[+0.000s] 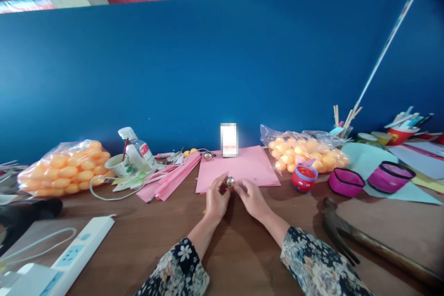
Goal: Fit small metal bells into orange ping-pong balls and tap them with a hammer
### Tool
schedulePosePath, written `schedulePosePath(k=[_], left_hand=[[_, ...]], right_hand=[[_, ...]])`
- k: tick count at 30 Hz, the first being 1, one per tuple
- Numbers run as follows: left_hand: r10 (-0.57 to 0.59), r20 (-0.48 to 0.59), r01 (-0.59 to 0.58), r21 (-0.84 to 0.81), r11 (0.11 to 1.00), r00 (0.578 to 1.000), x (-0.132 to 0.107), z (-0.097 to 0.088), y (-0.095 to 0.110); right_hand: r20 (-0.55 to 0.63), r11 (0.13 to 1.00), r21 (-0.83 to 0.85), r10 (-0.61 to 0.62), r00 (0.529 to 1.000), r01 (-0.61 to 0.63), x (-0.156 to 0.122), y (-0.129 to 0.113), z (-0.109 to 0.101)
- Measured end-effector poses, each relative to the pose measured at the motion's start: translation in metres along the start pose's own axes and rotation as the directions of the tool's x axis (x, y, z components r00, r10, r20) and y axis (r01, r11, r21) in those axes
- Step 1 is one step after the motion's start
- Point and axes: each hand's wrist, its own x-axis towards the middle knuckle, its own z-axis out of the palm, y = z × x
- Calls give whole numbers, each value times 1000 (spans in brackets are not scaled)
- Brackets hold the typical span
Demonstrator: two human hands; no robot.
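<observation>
Between my two hands is a small shiny metal ball [230, 181], which looks like a little round bell. My left hand [217, 198] is closed around its left side, thumb and fingers bent. From the other side, the pinched fingertips of my right hand [254, 200] meet the ball's right edge. Both hands hover at the front edge of a stack of pink paper [248, 164]. A second shiny ball [208, 155] rests near the back left of that stack. A blurred-out upright white panel [229, 140] stands behind the paper.
Bags of orange balls stand left [65, 169] and right [308, 151]. Folded pink strips [178, 173], a bottle [137, 148] and a paper cup [120, 165] are left. Rightward are a red cup [304, 179], magenta bands [346, 181] and a hammer [374, 240]. A power strip [81, 252] lies front left.
</observation>
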Motion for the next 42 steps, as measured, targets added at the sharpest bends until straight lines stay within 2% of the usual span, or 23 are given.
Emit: schedulePosePath(k=[17,25,33,42], left_hand=[[-35,45,37,-44,998,998,1,1,-4],[-60,59,64,-67,996,996,1,1,1],[-42,63,46,-62,997,997,0,1,0],[-58,61,62,-64,996,996,1,2,3]], right_hand=[[7,1000,9,7,1000,-7,1,4,1],[22,1000,-5,15,1000,-15,1,4,1],[39,999,-6,41,998,-41,1,-1,-2],[1,997,-29,65,998,-65,1,-4,-2]])
